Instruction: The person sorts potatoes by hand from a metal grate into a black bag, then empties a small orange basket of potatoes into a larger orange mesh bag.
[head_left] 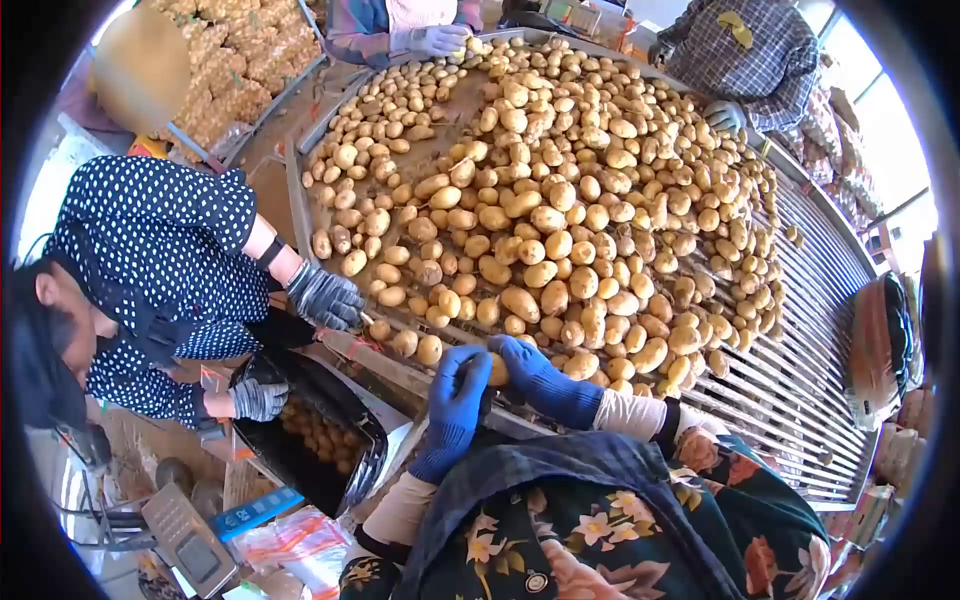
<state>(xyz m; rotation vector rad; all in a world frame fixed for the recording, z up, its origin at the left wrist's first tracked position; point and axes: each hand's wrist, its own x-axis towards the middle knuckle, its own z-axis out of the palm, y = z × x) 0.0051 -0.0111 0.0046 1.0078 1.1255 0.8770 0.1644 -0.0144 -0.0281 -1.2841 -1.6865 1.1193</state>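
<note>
Both my hands wear blue knitted gloves and meet at the near edge of a large metal sorting table (800, 400) heaped with potatoes (560, 245). Between them is one potato (497, 370). My left hand (457, 405) has its fingers bent against the potato's left side. My right hand (540, 380) reaches in from the right, its fingers closed on the same potato. Loose potatoes lie just beyond my fingers.
A co-worker in a dotted top (160, 250) stands at the left, beside a black-lined crate (375, 440) holding potatoes. Two more people work at the far edge. A calculator (190, 540) and plastic bags (295, 545) lie lower left. Slatted bars (790, 340) run along the right.
</note>
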